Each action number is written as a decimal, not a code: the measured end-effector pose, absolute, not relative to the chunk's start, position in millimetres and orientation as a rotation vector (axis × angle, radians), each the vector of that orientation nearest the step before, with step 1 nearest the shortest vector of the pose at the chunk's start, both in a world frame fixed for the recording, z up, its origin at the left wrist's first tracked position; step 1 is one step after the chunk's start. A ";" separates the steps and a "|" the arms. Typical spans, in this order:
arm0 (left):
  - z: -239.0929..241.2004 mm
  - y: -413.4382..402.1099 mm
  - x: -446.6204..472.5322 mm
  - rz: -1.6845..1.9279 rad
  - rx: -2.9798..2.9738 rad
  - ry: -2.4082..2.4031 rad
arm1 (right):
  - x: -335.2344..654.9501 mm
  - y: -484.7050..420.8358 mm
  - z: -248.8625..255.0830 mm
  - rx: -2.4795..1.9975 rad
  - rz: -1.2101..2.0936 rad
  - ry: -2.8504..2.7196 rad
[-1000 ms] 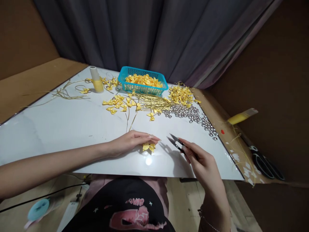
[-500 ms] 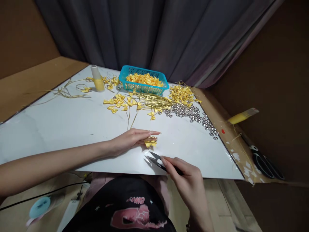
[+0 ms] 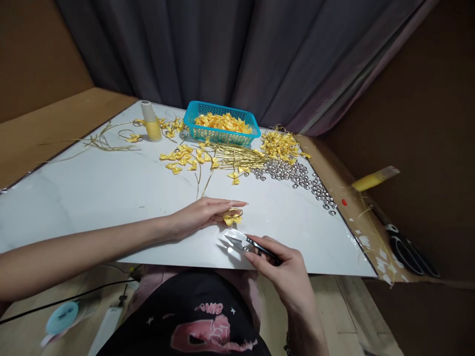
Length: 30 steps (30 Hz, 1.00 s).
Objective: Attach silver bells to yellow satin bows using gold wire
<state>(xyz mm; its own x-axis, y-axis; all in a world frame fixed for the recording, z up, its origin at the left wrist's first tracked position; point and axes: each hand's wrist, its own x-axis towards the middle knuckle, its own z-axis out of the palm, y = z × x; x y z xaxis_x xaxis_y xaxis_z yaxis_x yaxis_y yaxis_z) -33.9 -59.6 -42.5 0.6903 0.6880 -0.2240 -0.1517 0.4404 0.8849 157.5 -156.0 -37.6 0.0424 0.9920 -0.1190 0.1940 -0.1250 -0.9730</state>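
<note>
My left hand [image 3: 202, 213] rests at the near middle of the white tabletop [image 3: 122, 198], its fingers closed on a yellow ribbon bow [image 3: 232, 219] with a loop of gold cord. The bow hangs just below the fingertips. To the right, my right hand [image 3: 284, 264] grips a pair of thread snips [image 3: 252, 243] with a black handle. Their pointed blades lie a little below the bow, apart from it. How far the blades are parted is hard to make out.
A blue basket [image 3: 256, 132] of yellow bows stands at the back. Before it lie gold cords [image 3: 237, 156], loose bows [image 3: 183, 154] and silver beads [image 3: 289, 170]. A spool of yellow thread [image 3: 151, 123] stands left; another spool [image 3: 376, 178] and scissors [image 3: 406, 252] are at the right.
The snips have turned in my right hand and moved slightly left, with the fingers shifted on the handle. My left hand and the bow have hardly moved.
</note>
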 end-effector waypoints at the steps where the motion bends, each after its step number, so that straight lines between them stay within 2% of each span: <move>1: -42.3 -59.8 -33.9 0.568 0.985 0.630 | 158.3 -156.6 -37.1 -1.462 1.132 -1.275; 26: -41.8 -62.1 -33.6 0.560 1.070 0.644 | 143.6 -145.9 -38.1 -1.666 1.106 -1.051; 30: -41.6 -62.2 -33.1 0.549 1.066 0.646 | 144.2 -147.7 -38.4 -1.661 1.004 -1.092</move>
<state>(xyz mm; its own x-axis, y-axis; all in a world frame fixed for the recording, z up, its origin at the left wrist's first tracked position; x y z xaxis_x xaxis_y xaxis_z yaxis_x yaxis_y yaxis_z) -33.1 -62.2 -41.6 0.6927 0.6888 -0.2138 -0.1001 0.3854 0.9173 144.2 -147.7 -38.4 0.2853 0.9462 -0.1529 0.2318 -0.2228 -0.9469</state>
